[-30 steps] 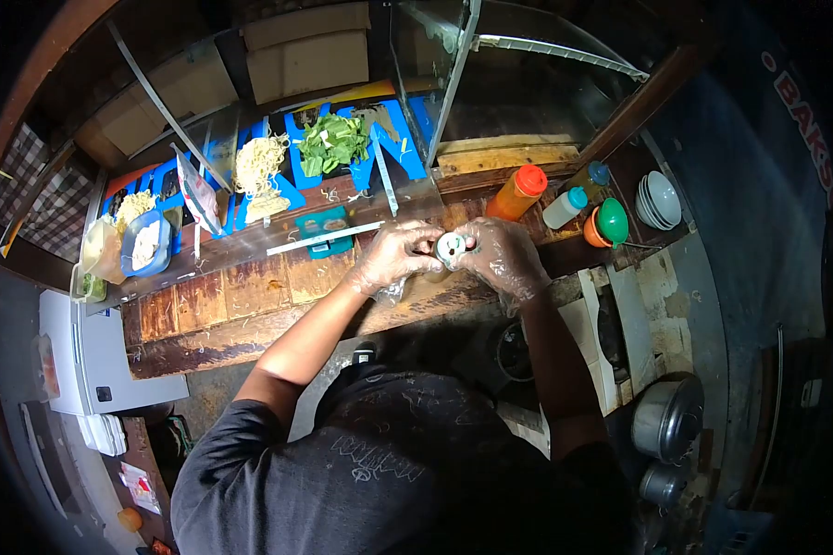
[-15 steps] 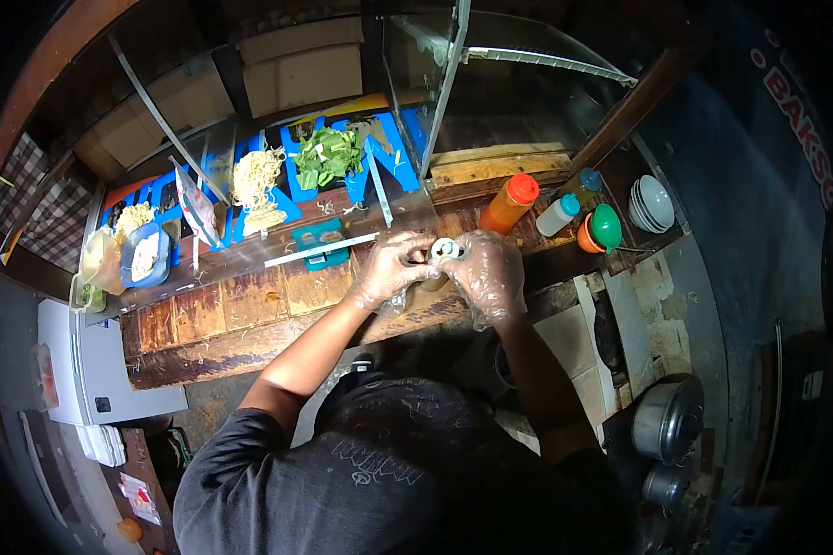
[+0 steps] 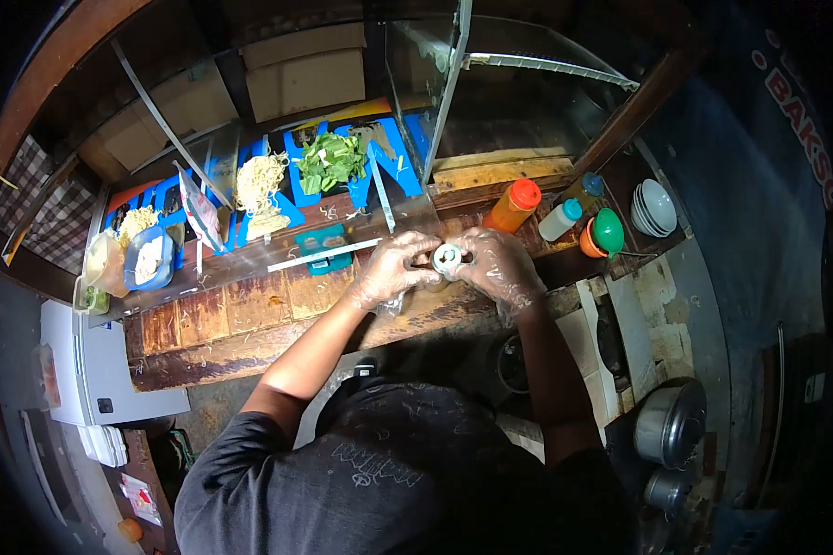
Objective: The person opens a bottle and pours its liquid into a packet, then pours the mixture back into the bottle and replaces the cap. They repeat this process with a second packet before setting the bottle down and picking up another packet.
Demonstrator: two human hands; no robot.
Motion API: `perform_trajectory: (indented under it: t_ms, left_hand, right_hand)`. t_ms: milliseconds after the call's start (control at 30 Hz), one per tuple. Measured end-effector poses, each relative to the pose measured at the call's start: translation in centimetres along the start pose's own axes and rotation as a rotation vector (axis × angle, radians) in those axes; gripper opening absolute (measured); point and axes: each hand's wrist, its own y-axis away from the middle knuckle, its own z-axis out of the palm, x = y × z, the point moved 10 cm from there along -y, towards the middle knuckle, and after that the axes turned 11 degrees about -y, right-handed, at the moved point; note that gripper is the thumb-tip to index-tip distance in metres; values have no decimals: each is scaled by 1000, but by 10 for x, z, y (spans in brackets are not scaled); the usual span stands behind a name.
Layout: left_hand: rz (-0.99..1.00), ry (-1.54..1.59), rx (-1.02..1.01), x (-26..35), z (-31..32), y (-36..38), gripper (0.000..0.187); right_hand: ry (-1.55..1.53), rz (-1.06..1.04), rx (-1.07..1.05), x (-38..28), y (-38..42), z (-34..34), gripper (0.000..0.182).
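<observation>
Clear plastic gloves cover both hands, which meet over the front of the wooden counter (image 3: 227, 313). Between them is a small round container (image 3: 446, 263), seen from above, with a pale ring-shaped top and a dark middle. My left hand (image 3: 396, 271) curls around its left side, thumb and fingers at the rim. From the right, my right hand (image 3: 500, 266) pinches the same top with bent fingers. The container's lower body is mostly hidden by the hands. A teal packet (image 3: 324, 250) lies left of my left hand.
Right of the hands stand an orange squeeze bottle (image 3: 512, 207), a white bottle with a teal cap (image 3: 560, 220), orange and green cups (image 3: 605, 231) and stacked bowls (image 3: 652, 208). Noodles (image 3: 261, 182) and leafy greens (image 3: 329, 162) lie behind glass. Metal pots (image 3: 668, 424) sit lower right.
My right hand has turned slightly and shifted to the right at the container's top. The container has moved a little down with the hands, and the whole view has shifted slightly.
</observation>
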Motion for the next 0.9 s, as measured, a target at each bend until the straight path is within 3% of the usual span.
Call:
perform_trajectory:
  t_ms: [67, 367, 633, 900]
  left_hand:
    - [-28, 26, -18, -8, 5, -1, 55]
    - [-84, 85, 33, -8, 5, -1, 54]
    - [-137, 86, 110, -10, 11, 7, 56]
    - [-149, 61, 136, -10, 9, 10, 55]
  right_hand:
    - [-19, 21, -65, 0, -2, 5, 35]
    - [74, -9, 86, 3, 3, 6, 31]
    - [97, 133, 226, 8, 15, 5, 31]
    - [167, 160, 209, 2, 17, 10, 34]
